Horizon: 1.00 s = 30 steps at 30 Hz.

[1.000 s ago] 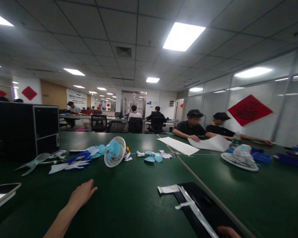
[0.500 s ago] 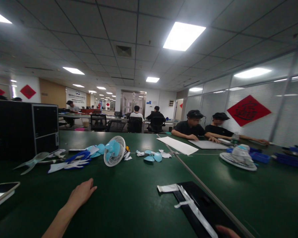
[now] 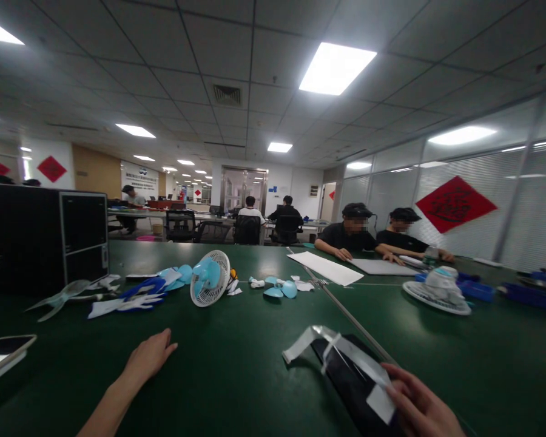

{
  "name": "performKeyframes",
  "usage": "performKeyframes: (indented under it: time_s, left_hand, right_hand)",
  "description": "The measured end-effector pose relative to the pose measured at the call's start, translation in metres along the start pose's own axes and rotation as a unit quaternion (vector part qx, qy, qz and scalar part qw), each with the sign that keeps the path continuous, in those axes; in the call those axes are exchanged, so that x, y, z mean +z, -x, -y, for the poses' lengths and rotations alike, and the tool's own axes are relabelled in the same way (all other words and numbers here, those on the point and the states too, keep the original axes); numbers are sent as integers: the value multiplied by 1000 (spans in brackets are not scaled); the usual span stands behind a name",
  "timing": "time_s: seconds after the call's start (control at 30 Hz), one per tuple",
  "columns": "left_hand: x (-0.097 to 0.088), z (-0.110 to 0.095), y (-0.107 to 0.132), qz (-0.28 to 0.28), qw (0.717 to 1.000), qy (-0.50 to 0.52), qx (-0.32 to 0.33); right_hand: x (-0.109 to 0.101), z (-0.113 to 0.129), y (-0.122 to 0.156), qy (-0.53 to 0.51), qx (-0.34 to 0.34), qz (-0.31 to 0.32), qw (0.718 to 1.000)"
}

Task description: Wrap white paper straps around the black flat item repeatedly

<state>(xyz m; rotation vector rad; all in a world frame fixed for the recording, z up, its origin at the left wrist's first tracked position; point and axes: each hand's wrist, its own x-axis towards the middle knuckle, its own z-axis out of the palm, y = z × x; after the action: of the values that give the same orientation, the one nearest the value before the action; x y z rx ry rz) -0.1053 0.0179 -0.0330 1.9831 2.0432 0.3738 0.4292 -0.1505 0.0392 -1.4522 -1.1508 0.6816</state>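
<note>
One grip looks made, the right hand (image 3: 416, 400) pinching the silver strip (image 3: 360, 357) along the black flat item (image 3: 344, 394) at near right, not visibly separated; left hand (image 3: 146, 358) rests on the green table (image 3: 227, 376), can't tell if spread.

This is an open-plan office: above the green bench (image 3: 236, 376) runs a panelled ceiling (image 3: 273, 36) with light panels (image 3: 338, 68) and an air vent (image 3: 227, 94), and to its right stands a glass partition (image 3: 523, 218) with blinds. Beyond the bench, people (image 3: 287, 215) sit in dark chairs (image 3: 181, 224), with a lettered wall sign (image 3: 139, 177) farther back; on its left side stands a black computer tower (image 3: 22, 237).
</note>
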Motion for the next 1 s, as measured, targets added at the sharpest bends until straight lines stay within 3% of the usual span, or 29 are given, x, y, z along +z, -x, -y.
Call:
performKeyframes:
  time_s: [0.13,0.27,0.37,0.47,0.67,0.83,1.0]
  left_hand:
    - [-1,-1,2,-4,1000,10,1]
    - [-1,0,1,0,1000,16,0]
    - [-1,0,1,-1,1000,14,6]
    - [-2,-1,2,1,1000,14,4]
    - [-4,-3,3,8,1000,18,-2]
    - [-1,2,0,6,1000,24,6]
    - [2,4,0,-8,999,39,12]
  right_hand:
    - [3,30,-30,51,-106,-48,992]
    - [22,42,-81,214,-228,-98,945]
    - [48,31,-120,342,-281,-48,895]
    - [77,15,-142,430,-295,39,852]
    - [108,3,-133,461,-255,93,845]
    - [96,7,-121,477,-238,100,840]
    - [44,-9,-114,514,-202,69,831]
